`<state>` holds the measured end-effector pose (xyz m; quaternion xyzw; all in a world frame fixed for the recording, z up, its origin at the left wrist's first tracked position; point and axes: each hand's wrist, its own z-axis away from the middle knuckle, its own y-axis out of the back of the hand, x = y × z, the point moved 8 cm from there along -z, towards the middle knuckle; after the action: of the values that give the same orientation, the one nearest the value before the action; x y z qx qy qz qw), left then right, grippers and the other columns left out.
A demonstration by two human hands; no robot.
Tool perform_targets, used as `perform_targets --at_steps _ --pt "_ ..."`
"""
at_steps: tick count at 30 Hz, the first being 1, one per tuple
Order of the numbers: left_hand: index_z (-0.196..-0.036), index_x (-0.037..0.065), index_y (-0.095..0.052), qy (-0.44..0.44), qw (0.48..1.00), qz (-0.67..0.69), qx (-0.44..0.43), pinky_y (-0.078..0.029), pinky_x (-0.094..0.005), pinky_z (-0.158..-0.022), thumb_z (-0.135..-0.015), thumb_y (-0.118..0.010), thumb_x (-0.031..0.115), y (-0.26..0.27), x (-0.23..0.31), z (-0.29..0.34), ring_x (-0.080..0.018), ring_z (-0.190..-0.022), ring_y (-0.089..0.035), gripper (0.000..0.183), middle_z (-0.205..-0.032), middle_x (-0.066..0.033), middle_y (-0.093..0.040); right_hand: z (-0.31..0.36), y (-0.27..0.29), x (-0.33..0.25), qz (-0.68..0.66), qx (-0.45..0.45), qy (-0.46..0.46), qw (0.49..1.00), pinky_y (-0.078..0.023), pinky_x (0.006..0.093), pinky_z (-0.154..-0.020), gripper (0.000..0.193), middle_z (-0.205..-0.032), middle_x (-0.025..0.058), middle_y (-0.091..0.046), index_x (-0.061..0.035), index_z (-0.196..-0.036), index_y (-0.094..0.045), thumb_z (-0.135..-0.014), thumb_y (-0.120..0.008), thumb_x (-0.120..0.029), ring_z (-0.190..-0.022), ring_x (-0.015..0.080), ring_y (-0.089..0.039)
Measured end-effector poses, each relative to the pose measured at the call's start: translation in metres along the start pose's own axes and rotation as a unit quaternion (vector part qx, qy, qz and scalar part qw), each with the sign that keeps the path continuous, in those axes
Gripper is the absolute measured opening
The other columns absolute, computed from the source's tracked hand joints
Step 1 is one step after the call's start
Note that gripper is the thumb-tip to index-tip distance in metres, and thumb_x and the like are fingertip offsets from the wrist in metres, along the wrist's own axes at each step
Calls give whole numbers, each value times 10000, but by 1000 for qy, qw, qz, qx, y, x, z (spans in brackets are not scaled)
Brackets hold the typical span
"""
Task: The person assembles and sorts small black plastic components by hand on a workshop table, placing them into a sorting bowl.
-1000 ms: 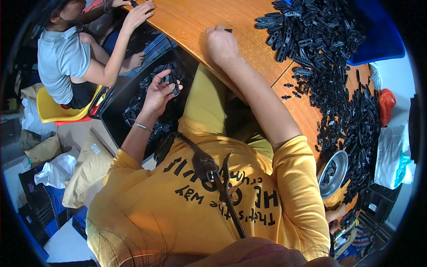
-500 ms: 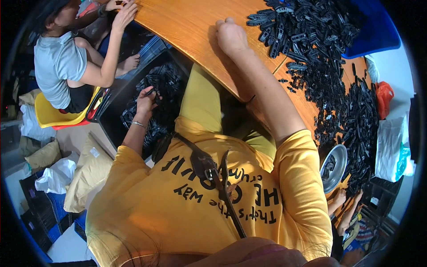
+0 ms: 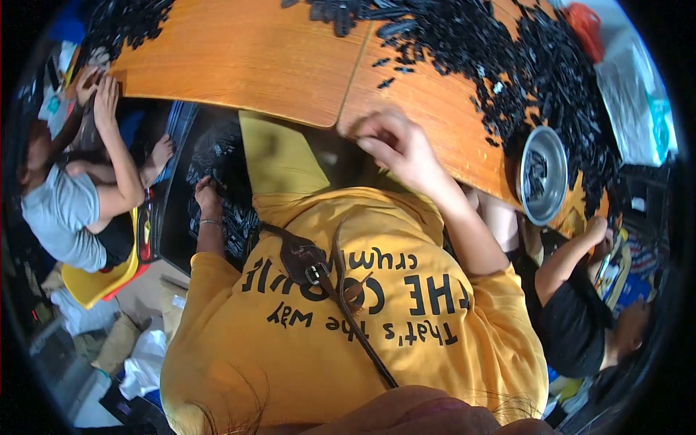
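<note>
My left hand (image 3: pixel 206 193) is down in a dark bin (image 3: pixel 172 228) beside my left leg, among glossy black plastic pieces (image 3: pixel 221 235). Its fingertips are lost against those pieces, so whether it grips one does not show. At the near edge of the wooden table (image 3: pixel 254 58), my right hand (image 3: pixel 397 145) hovers with bent fingers and the thumb apart. Motion blurs its fingers, and nothing can be made out in them. Small loose black plastic parts (image 3: pixel 464 54) lie scattered on the tabletop beyond it.
A metal bowl (image 3: pixel 544 177) holding some black pieces stands at the table's right edge. Co-workers sit on the left, on a yellow seat (image 3: pixel 98 283), and on the right in a black shirt (image 3: pixel 573 315). A red plastic bag (image 3: pixel 583 29) lies at the far right.
My view has swung to the right. My right hand has drawn back from the tabletop to its near edge. My left hand, which held a black piece, is lower among the pieces in the bin.
</note>
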<state>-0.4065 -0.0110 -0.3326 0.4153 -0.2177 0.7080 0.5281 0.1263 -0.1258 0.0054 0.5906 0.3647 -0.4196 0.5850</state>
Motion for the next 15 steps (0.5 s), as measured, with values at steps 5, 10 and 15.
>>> perform_targets --at_steps 5,10,15 --pt "-1085 87 -630 13 998 -42 -35 -608 -436 -642 -944 -559 -52 -47 -11 -10 -261 -749 -663 210 -925 -92 -627 109 84 57 -77 196 -148 966 -522 234 -630 90 -844 4 -651 1 -1047 -681 -983 -698 -59 -698 64 -582" --pt "-1108 112 -643 80 991 -90 -57 -587 -416 -628 -943 -540 -30 -45 -70 -62 -265 -712 -663 241 -927 -93 -654 164 105 85 -65 205 -229 949 -526 232 -637 86 -871 0 -658 -8 -1066 -665 -998 -676 -59 -673 66 -604" --pt "-1249 98 -655 -333 764 -522 -181 -579 -407 -676 -924 -495 -44 -17 -27 -87 -288 -754 -665 389 -1009 -124 -676 216 85 124 -237 179 -246 923 -507 229 -608 103 -831 12 -655 -28 -1084 -652 -1029 -649 -116 -638 83 -618"
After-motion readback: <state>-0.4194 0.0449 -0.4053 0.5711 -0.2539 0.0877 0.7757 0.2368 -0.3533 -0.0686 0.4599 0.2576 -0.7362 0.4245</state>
